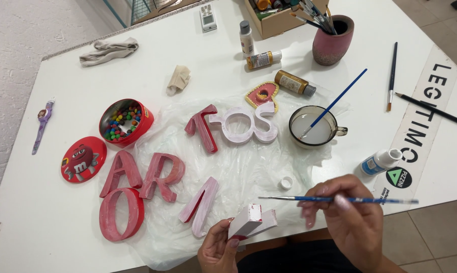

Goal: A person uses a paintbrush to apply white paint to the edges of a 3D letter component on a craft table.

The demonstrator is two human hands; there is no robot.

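My left hand [219, 248] fingers grip a white-and-red block letter [251, 222], mid-painting. Right fingers [334, 202] pinch a thin blue-handled brush [334, 199]; its tip probably needs paint before touching the letter's red edge.

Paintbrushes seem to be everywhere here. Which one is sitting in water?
The blue-handled brush leaning in the glass cup of cloudy water. Others lie on the table, stand in the pink pot, or are in the right hand.

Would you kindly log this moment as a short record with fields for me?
surface: white table with a clear plastic sheet
left hand: holds a red and white block letter
right hand: holds a blue paintbrush, tip pointing left
on the sheet: red letters, whitish letters, glass cup with a brush in it
left side: open red candy tin, its lid beside it
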